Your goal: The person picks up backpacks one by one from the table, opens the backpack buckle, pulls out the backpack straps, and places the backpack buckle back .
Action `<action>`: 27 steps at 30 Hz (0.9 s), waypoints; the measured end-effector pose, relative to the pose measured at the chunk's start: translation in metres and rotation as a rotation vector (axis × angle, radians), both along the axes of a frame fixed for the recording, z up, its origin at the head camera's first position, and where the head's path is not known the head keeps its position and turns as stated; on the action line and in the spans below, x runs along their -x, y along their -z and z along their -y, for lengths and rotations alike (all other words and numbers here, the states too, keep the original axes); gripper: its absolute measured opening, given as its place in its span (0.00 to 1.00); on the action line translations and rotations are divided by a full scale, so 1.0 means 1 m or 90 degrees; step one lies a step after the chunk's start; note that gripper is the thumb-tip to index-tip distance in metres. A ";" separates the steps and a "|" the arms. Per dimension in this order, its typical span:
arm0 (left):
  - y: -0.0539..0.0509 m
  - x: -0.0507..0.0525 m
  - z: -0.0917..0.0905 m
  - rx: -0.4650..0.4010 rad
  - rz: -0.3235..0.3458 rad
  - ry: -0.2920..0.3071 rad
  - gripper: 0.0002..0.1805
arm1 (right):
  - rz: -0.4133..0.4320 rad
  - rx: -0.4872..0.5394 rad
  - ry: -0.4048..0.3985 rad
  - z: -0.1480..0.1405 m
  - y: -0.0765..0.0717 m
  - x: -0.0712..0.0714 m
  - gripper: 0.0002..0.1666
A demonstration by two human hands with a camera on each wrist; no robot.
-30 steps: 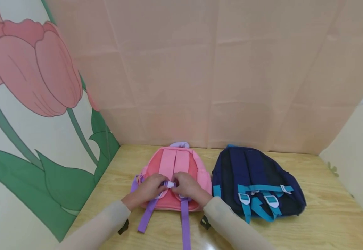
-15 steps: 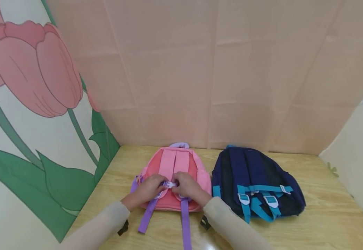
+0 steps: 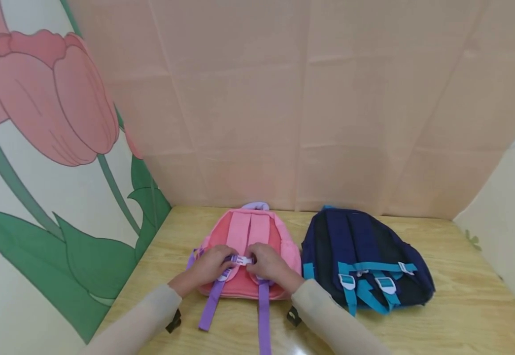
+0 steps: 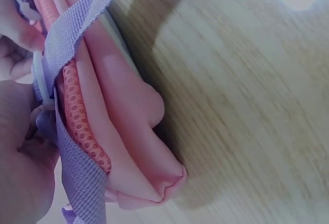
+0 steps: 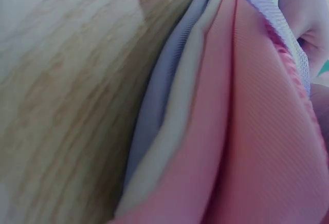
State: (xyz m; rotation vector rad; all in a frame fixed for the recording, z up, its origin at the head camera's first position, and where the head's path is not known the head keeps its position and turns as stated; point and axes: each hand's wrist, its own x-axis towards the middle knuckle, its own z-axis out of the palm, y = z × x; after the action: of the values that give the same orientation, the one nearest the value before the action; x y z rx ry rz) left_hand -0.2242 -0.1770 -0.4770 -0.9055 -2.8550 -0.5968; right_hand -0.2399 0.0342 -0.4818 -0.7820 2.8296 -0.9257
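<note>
A pink backpack (image 3: 279, 227) lies on the wooden table with its shoulder straps facing up. Across the straps sits a white buckle (image 3: 242, 261) on a purple chest strap. My left hand (image 3: 210, 266) pinches the buckle's left end, and my right hand (image 3: 268, 261) pinches the right end. Whether the two halves are locked together is too small to tell. In the left wrist view, fingers (image 4: 23, 29) and a purple strap (image 4: 82, 172) show beside the backpack's padded edge. The right wrist view shows mainly the pink side (image 5: 277, 126), with the hand partly cut off.
A navy backpack (image 3: 363, 236) with turquoise straps lies close to the right of the pink one. Two purple strap ends (image 3: 263, 315) trail toward the front of the table (image 3: 457, 305). A beige sheet (image 3: 239, 98) hangs behind, and a tulip-patterned wall (image 3: 53, 98) stands at left.
My hands have moved slightly apart, the left one a little to the left. More of the white buckle shows between my fingers. Both backpacks stay in place.
</note>
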 end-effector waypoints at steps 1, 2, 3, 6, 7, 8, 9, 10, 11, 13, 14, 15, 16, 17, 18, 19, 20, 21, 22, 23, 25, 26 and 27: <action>0.000 0.001 0.000 0.001 0.006 -0.003 0.11 | 0.000 -0.002 -0.001 -0.001 -0.001 0.000 0.09; -0.001 0.001 0.001 0.003 0.009 -0.004 0.11 | 0.003 -0.005 0.000 -0.001 -0.002 0.000 0.09; -0.001 0.001 0.001 0.002 0.013 -0.005 0.11 | 0.008 -0.008 0.001 -0.001 -0.003 0.000 0.09; -0.003 0.002 0.002 0.006 0.018 -0.006 0.11 | 0.038 -0.017 0.011 -0.002 -0.005 -0.001 0.09; -0.004 0.003 0.002 0.007 0.020 -0.007 0.11 | 0.051 -0.020 0.017 -0.002 -0.006 -0.001 0.08; -0.004 0.003 0.002 0.007 0.019 -0.006 0.11 | 0.062 -0.024 0.023 -0.002 -0.006 -0.001 0.08; -0.005 0.003 0.002 0.006 0.025 -0.009 0.11 | 0.070 -0.028 0.026 -0.002 -0.007 -0.001 0.07; -0.006 0.003 0.002 0.005 0.029 -0.012 0.11 | 0.071 -0.030 0.028 -0.002 -0.007 -0.001 0.07; -0.007 0.003 0.002 0.003 0.035 -0.017 0.11 | 0.068 -0.032 0.028 -0.001 -0.008 -0.001 0.07; -0.008 0.003 0.001 0.000 0.052 -0.029 0.12 | 0.057 -0.039 0.025 -0.001 -0.009 -0.002 0.07; -0.009 0.003 0.001 -0.002 0.060 -0.036 0.12 | 0.050 -0.043 0.022 -0.002 -0.010 -0.002 0.06; -0.010 0.003 0.001 -0.002 0.068 -0.044 0.13 | 0.047 -0.046 0.019 -0.002 -0.010 -0.002 0.06; -0.011 0.003 0.001 -0.002 0.072 -0.048 0.13 | 0.044 -0.048 0.015 -0.002 -0.010 -0.001 0.06; -0.012 0.003 0.001 -0.001 0.075 -0.049 0.14 | 0.046 -0.049 0.015 -0.002 -0.011 -0.001 0.06; -0.013 0.003 0.001 -0.002 0.075 -0.047 0.14 | 0.049 -0.051 0.014 -0.002 -0.011 -0.001 0.07; -0.014 0.002 0.001 -0.002 0.071 -0.044 0.14 | 0.052 -0.048 0.013 -0.003 -0.011 -0.001 0.07; -0.015 0.002 0.001 -0.004 0.068 -0.041 0.14 | 0.055 -0.042 0.012 -0.003 -0.012 -0.001 0.07; -0.016 0.002 0.001 -0.008 0.065 -0.036 0.14 | 0.056 -0.034 0.011 -0.003 -0.012 -0.001 0.08; -0.017 0.002 0.001 -0.010 0.062 -0.033 0.14 | 0.055 -0.023 0.008 -0.004 -0.013 -0.001 0.09; -0.017 0.002 0.001 -0.013 0.059 -0.029 0.14 | 0.049 -0.012 0.004 -0.004 -0.015 -0.001 0.10; -0.019 0.002 0.001 -0.016 0.058 -0.029 0.14 | 0.036 0.006 -0.007 -0.003 -0.018 -0.002 0.12; -0.019 0.002 0.001 -0.020 0.059 -0.029 0.14 | 0.032 0.013 -0.012 -0.003 -0.020 -0.003 0.14; -0.020 0.001 0.002 -0.022 0.058 -0.029 0.14 | 0.028 0.016 -0.014 -0.002 -0.022 -0.004 0.16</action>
State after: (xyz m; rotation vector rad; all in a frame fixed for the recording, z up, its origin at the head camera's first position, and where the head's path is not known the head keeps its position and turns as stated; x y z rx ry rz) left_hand -0.2257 -0.1787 -0.4575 -0.8261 -2.9266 -0.6983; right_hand -0.2363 0.0364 -0.4603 -0.7842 2.7704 -0.9651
